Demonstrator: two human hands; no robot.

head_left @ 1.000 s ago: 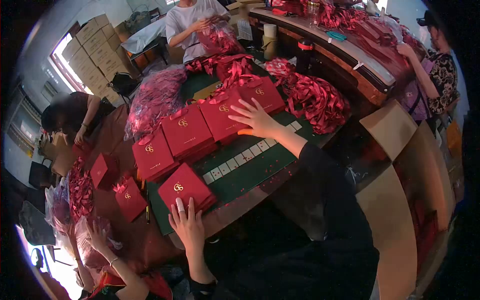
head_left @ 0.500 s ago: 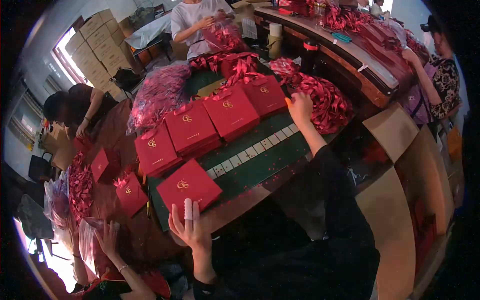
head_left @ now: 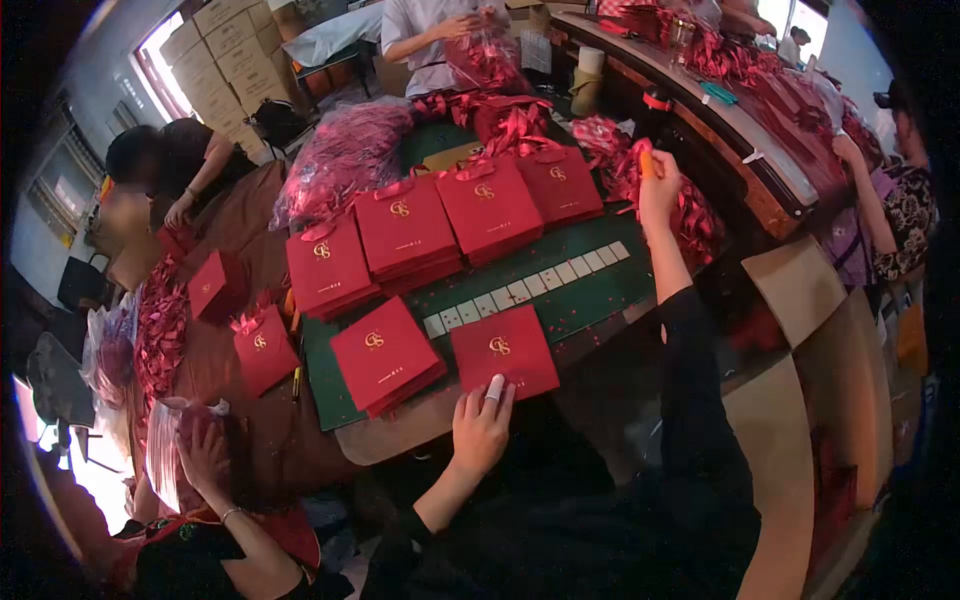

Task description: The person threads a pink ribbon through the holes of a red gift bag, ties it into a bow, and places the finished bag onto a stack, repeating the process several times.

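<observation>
My left hand (head_left: 481,432) grips the lower edge of a red gift bag (head_left: 512,345) with a gold logo. Its fingers lie on the bag's face, one in a white finger cover, and the thumb is hidden. The bag lies flat at the table's front edge. To its left is a short stack of similar bags (head_left: 385,345). Raised beside the heap of red ribbons (head_left: 697,225), my right hand (head_left: 659,195) has its fingers curled together, with an orange finger cover on one. Whether a ribbon is pinched there cannot be made out against the heap.
Several stacks of red bags (head_left: 405,228) stand behind a row of white tiles (head_left: 525,290) on the green mat (head_left: 590,290). Plastic-wrapped ribbons (head_left: 340,150) lie behind. Open cardboard boxes (head_left: 795,280) are at right. Co-workers' hands (head_left: 205,455) work at left and behind.
My left hand has moved right, from the front-left bag to another bag now lying beside that stack. My right hand has lifted away from the back bags towards the ribbons. The view has shifted.
</observation>
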